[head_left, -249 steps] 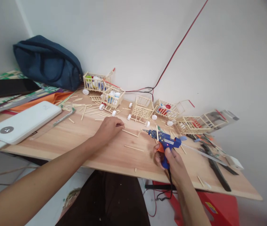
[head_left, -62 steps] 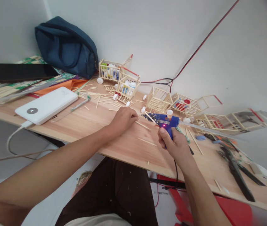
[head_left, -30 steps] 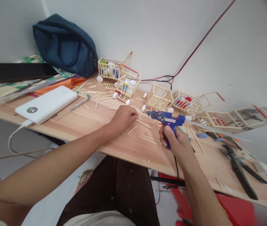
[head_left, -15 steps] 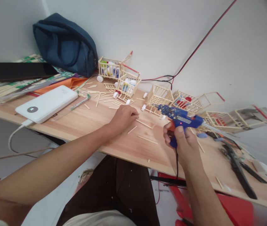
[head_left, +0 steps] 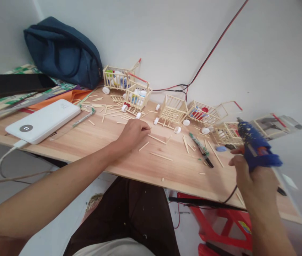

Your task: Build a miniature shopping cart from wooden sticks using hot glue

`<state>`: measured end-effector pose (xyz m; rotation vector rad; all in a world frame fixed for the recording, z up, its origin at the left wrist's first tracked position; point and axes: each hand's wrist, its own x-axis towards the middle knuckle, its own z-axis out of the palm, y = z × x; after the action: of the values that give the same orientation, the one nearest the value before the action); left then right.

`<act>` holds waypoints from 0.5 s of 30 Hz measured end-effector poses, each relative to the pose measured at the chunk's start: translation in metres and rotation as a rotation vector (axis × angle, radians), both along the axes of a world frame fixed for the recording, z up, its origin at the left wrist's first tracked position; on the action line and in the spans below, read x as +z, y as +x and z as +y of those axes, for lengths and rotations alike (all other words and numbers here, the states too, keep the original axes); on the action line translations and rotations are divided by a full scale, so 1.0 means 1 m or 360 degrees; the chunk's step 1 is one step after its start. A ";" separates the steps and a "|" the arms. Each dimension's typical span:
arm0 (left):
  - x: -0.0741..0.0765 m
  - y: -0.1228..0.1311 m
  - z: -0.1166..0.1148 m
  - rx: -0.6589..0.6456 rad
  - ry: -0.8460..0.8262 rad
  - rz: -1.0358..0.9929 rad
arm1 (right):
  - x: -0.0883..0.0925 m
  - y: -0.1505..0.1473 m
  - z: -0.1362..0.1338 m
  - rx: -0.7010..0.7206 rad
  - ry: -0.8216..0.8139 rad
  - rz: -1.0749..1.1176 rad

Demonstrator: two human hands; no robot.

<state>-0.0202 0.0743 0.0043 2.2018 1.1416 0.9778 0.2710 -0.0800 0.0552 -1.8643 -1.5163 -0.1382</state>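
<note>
My left hand (head_left: 136,133) rests low over the table, thumb and fingers pinched at the near end of a thin wooden stick (head_left: 157,139). A short piece stands at that stick's far end. My right hand (head_left: 257,181) is wrapped round a blue hot glue gun (head_left: 256,145), raised over the right side of the table, its nozzle tilted up and to the left. A clear glue stick (head_left: 292,195) pokes out of its back. Loose sticks (head_left: 161,156) lie in front of my left hand. Behind them stands a small stick-built cart (head_left: 173,109) on white wheels.
Several more stick carts (head_left: 117,78) line the wall, some filled with small coloured things. A marker pen (head_left: 201,150) lies right of centre. To the left are a white power bank (head_left: 44,121), a dark phone (head_left: 15,84) and a blue bag (head_left: 65,53). A red stool (head_left: 220,227) is below.
My right hand has swung the glue gun to the right, away from the carts, uncovering the marker pen. My left hand keeps its place at the stick. The view has shifted slightly.
</note>
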 end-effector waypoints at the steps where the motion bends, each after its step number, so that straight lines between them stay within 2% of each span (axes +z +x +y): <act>1: 0.000 0.000 0.000 0.0002 0.0000 -0.0002 | -0.004 0.012 -0.005 -0.0207 0.0006 -0.0173; 4: 0.001 0.000 0.001 0.0011 -0.0003 0.0033 | -0.020 0.048 -0.021 -0.0419 -0.0304 -0.0342; 7: 0.003 -0.001 0.001 0.0036 -0.0013 0.0084 | -0.038 0.080 -0.036 -0.0149 -0.0425 -0.0560; 11: 0.004 0.000 0.001 0.0042 -0.0030 0.0087 | -0.054 0.112 -0.049 -0.0037 -0.0538 -0.0553; 15: 0.005 0.000 0.000 0.0053 -0.0045 0.0080 | -0.062 0.138 -0.049 0.0075 -0.0602 -0.0521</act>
<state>-0.0200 0.0745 0.0092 2.2028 1.2115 0.9186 0.4089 -0.1294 -0.0070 -2.1788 -1.9144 -0.1480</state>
